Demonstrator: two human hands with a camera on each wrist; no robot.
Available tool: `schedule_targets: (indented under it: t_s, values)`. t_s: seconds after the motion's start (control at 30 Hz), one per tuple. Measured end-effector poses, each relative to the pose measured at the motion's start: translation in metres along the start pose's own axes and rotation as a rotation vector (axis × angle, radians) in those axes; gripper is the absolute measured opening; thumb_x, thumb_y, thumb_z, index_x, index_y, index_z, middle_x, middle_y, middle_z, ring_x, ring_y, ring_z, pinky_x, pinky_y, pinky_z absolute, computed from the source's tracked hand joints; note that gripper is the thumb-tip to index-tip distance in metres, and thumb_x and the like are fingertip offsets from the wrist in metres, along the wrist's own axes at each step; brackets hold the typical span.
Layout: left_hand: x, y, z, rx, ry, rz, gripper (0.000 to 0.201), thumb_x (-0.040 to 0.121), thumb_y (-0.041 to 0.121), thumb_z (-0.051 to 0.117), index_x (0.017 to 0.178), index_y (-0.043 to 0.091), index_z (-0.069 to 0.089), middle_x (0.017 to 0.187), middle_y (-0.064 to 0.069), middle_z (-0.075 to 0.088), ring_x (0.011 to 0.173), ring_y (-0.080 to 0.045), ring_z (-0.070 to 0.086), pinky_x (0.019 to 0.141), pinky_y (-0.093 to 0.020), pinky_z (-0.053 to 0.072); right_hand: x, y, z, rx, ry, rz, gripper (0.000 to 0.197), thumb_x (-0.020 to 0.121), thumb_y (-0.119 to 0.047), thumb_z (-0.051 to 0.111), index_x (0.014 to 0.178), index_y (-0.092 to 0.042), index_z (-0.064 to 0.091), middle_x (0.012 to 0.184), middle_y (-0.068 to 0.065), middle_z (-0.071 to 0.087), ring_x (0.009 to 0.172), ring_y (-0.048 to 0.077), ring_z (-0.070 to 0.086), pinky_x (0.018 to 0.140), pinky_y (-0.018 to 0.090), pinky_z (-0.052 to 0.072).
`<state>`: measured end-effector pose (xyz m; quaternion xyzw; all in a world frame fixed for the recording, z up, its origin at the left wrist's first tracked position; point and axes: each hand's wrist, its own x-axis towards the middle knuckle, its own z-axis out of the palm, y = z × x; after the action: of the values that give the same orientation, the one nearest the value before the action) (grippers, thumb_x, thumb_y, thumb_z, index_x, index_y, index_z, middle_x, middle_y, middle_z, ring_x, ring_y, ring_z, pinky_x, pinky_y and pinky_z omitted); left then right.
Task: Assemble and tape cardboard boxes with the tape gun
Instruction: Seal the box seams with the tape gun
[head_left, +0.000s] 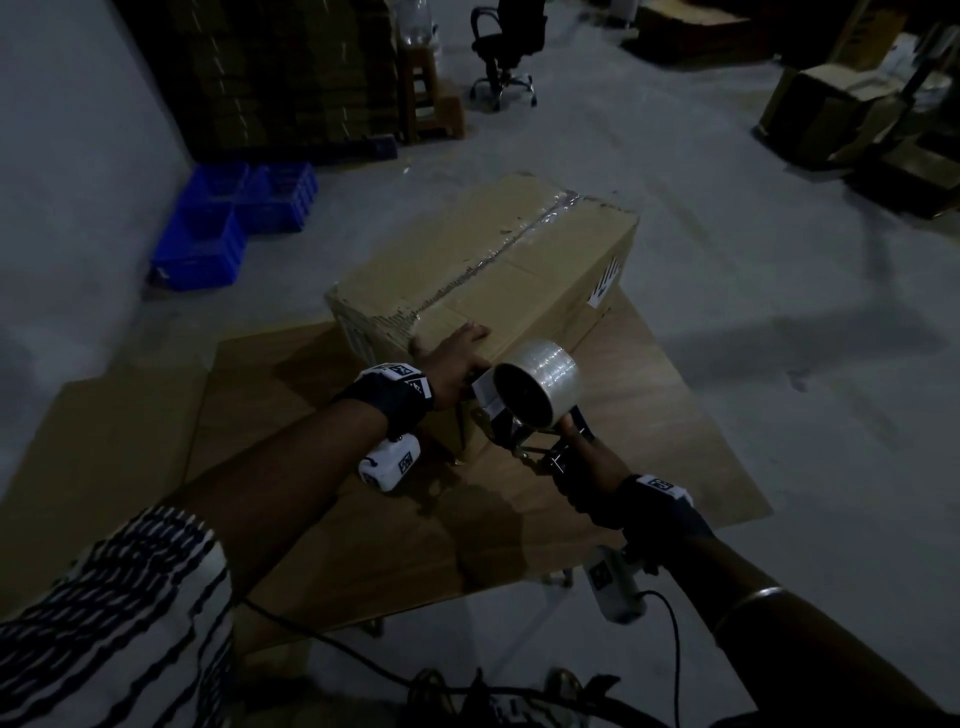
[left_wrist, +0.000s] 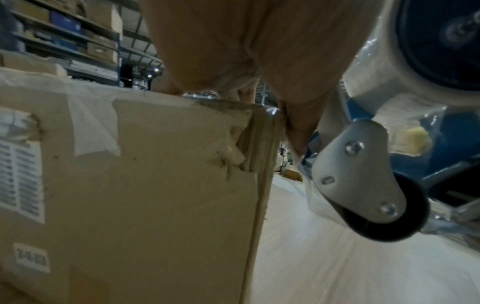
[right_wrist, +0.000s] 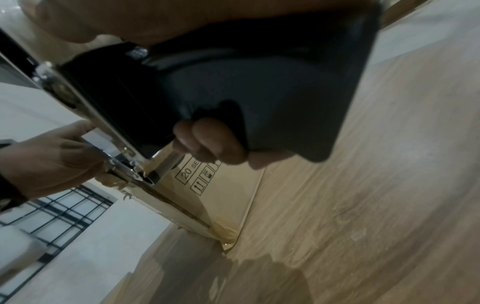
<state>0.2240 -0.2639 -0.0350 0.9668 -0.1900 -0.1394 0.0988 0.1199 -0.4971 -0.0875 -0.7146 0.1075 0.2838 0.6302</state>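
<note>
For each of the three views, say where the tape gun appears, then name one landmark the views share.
Head: tape gun, centre right, at the box's near end.
Left wrist: tape gun, right side, its roller and metal plate beside the box corner.
Right wrist: tape gun, upper centre, fingers round its handle.
Shared landmark: the cardboard box.

Black wrist straps (head_left: 395, 387) with white coded tags, white camera units beneath, and apparently a striped sleeve (head_left: 114, 613).

Warehouse, stacked cartons (head_left: 280, 73), storage shelving (left_wrist: 78, 39)
</note>
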Motion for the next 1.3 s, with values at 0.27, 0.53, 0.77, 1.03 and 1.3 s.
schedule_targets:
  t_s: [0.27, 0.53, 0.77, 1.03, 1.3]
  values:
    - [-0.001, -0.011, 0.006, -0.103, 0.012, 0.038, 0.019, 0.091, 0.021, 0.066, 0.106, 0.016, 0.074, 0.159, -0.01, 0.018, 0.146, -0.026, 0.02, 0.11, -0.05, 0.03, 0.007, 0.009, -0.025, 0.041, 0.006, 0.085, 0.092, 0.058, -0.1, 0.051, 0.092, -0.018, 0.076, 0.055, 0.0, 0.04, 0.043, 0.015, 0.026, 0.048, 0.024, 0.022]
    - [0.021, -0.017, -0.001, 0.172, -0.11, 0.025, 0.025, 0.075, 0.042, 0.063, 0.101, 0.042, 0.063, 0.147, -0.002, 0.026, 0.13, -0.036, 0.037, 0.092, -0.071, 0.036, 0.012, 0.004, -0.053, 0.073, -0.018, 0.071, 0.089, 0.041, -0.104, 0.057, 0.065, -0.018, 0.055, 0.054, 0.0, 0.033, 0.042, 0.014, 0.022, 0.044, 0.023, 0.021]
    - [0.012, -0.006, -0.003, 0.171, 0.036, 0.016, 0.058, 0.081, 0.043, 0.066, 0.134, 0.05, 0.043, 0.123, 0.0, 0.037, 0.101, -0.026, 0.043, 0.084, -0.054, 0.046, 0.012, -0.001, -0.073, 0.116, 0.012, 0.043, 0.087, 0.042, -0.104, 0.056, 0.058, -0.021, 0.039, 0.056, 0.001, 0.028, 0.043, 0.014, 0.018, 0.046, 0.025, 0.019]
    - [0.01, 0.003, -0.001, 0.141, 0.148, -0.018, 0.092, 0.086, 0.039, 0.066, 0.148, 0.052, -0.001, 0.1, 0.003, 0.03, 0.083, -0.02, 0.036, 0.072, -0.039, 0.046, 0.004, -0.011, -0.084, 0.133, -0.042, 0.008, 0.084, 0.039, -0.104, 0.057, 0.052, -0.022, 0.046, 0.055, 0.001, 0.027, 0.041, 0.014, 0.018, 0.044, 0.023, 0.02]
    - [0.001, -0.003, 0.004, -0.065, 0.083, -0.075, 0.079, 0.091, 0.046, 0.061, 0.154, 0.027, 0.018, 0.155, -0.004, 0.028, 0.139, -0.027, 0.031, 0.111, -0.037, 0.027, -0.001, -0.016, -0.083, 0.152, -0.082, 0.016, 0.081, 0.053, -0.102, 0.053, 0.057, -0.021, 0.049, 0.058, 0.002, 0.027, 0.044, 0.015, 0.016, 0.045, 0.024, 0.019]
